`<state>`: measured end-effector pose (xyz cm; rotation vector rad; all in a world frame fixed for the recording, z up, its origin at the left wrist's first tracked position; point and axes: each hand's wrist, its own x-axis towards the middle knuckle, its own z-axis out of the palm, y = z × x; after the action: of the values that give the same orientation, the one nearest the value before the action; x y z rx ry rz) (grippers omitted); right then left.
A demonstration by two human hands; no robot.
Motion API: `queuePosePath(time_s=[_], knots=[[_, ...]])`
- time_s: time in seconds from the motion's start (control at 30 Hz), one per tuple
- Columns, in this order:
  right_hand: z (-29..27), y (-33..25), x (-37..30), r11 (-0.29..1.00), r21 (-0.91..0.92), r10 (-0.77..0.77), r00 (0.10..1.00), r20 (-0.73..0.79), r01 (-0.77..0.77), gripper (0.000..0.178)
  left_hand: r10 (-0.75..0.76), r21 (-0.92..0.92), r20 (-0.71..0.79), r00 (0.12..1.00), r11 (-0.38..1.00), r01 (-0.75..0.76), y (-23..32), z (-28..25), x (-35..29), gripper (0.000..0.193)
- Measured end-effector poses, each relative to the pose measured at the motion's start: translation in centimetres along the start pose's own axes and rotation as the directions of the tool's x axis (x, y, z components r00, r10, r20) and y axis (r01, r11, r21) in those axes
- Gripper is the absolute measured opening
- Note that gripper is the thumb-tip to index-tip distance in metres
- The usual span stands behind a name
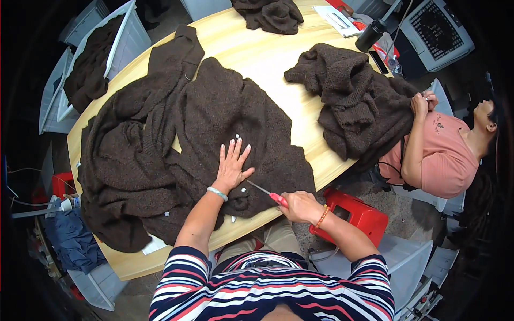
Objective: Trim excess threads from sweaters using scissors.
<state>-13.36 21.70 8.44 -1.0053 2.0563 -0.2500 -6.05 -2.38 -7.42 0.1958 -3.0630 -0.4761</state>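
Observation:
A dark brown knitted garment [214, 107] lies spread over the table before me. My left hand [233, 165] is pressed flat on it with fingers apart. My right hand [301, 206] is closed round a red-handled tool with a thin metal shaft [278, 199]. The shaft points left toward my left thumb, over the garment near the table's front edge; its exact kind is too small to tell. Small white spots [243, 190] show on the knit by the shaft. To the left, more brown knitwear [134, 155] lies heaped, touching the garment under my hand.
Across the pale wooden table [257, 59], a co-worker in pink [444, 150] handles another brown knit [348, 101]. A black bottle [370, 35] and phone [378, 62] lie beyond. A red stool [353, 216] stands at right; a white bin [115, 48] of knitwear stands far left.

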Motion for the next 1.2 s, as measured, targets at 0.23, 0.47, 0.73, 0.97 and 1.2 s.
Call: queuePosePath(time_s=[0.23, 0.47, 0.73, 0.97, 1.2], knots=[[-1.1, -0.4, -0.8, 1.000, 0.025, 0.007, 0.990, -0.144, -0.003, 0.029, -0.087, 0.008, -0.026, 0.996, 0.996, 0.087, 0.3, -0.4, 0.3, 0.081], [0.9, 0.0, -2.6, 1.000, -0.015, 0.010, 0.987, -0.158, -0.013, 0.024, -0.050, -0.089, 0.066, 0.997, 0.994, 0.056, 3.6, -0.9, -7.2, 0.072], [2.9, -0.1, -3.3, 0.994, -0.080, -0.081, 0.993, -0.088, 0.074, 0.024, -0.074, -0.090, 0.064, 0.995, 0.993, 0.079, 3.6, -0.6, -6.8, 0.073], [-0.2, -0.6, -2.0, 0.999, 0.019, 0.029, 0.981, -0.189, -0.026, 0.023, -0.142, -0.443, -0.240, 0.960, 0.896, 0.021, 1.6, -2.5, -4.0, 0.053], [-2.0, -0.7, 0.8, 0.997, -0.062, 0.025, 0.970, -0.241, -0.041, 0.025, -0.140, -0.319, -0.269, 0.953, 0.947, 0.049, -0.6, 0.5, 1.6, 0.039]])
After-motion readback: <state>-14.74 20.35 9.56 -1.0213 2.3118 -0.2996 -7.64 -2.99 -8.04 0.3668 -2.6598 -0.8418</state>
